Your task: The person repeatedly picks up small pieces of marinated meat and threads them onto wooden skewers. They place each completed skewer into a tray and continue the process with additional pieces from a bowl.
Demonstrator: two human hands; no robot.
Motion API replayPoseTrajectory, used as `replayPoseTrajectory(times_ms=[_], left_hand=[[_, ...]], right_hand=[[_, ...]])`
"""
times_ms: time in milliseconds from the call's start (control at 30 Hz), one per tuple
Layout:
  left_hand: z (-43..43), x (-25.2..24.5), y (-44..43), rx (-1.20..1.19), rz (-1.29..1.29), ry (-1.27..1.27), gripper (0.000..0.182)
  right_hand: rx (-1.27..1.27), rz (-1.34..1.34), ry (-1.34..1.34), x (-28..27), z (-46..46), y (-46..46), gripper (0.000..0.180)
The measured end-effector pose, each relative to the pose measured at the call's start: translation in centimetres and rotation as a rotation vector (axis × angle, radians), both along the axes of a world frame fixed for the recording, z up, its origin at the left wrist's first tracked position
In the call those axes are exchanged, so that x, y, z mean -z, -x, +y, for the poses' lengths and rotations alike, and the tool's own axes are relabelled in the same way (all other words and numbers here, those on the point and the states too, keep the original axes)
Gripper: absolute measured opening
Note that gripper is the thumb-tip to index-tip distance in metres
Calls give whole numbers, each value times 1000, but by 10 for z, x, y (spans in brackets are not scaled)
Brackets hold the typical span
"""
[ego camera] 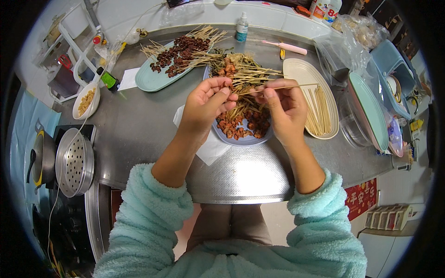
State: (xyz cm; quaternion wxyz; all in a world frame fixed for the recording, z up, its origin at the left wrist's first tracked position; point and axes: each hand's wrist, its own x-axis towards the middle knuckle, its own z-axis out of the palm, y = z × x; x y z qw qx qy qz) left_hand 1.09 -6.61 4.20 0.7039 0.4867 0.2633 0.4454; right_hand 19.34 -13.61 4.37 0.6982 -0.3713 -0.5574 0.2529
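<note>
My right hand (286,106) pinches a thin bamboo skewer (295,86) that points left toward my other hand. My left hand (212,99) has a small reddish piece of food (227,83) between its fingertips, by the skewer's tip. Both hands are above a lavender oval plate (240,140) of reddish food pieces, greens and loaded skewers (257,72). To its right, plain bamboo skewers (321,111) lie on a cream oval plate (295,66). At the upper left, skewers of dark meat pieces (180,52) rest on a mint oval plate (146,81).
A spray bottle (242,27) and a pink-handled tool (292,48) are at the counter's back. White paper (212,149) lies partly under the lavender plate. On the left are a bowl of yellowish pieces (95,104) and a perforated steamer pot (74,163). A mint tray (368,111) leans at right.
</note>
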Motion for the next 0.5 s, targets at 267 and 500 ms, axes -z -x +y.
replayPoseTrajectory(times_ms=[267, 500], left_hand=[[-2, -2, 0, 34, -47, -5, 29], [-2, -4, 1, 79, -27, -26, 29]], right_hand=[[-67, 169, 60, -1, 1, -2, 15], [-100, 194, 55, -4, 1, -1, 14]])
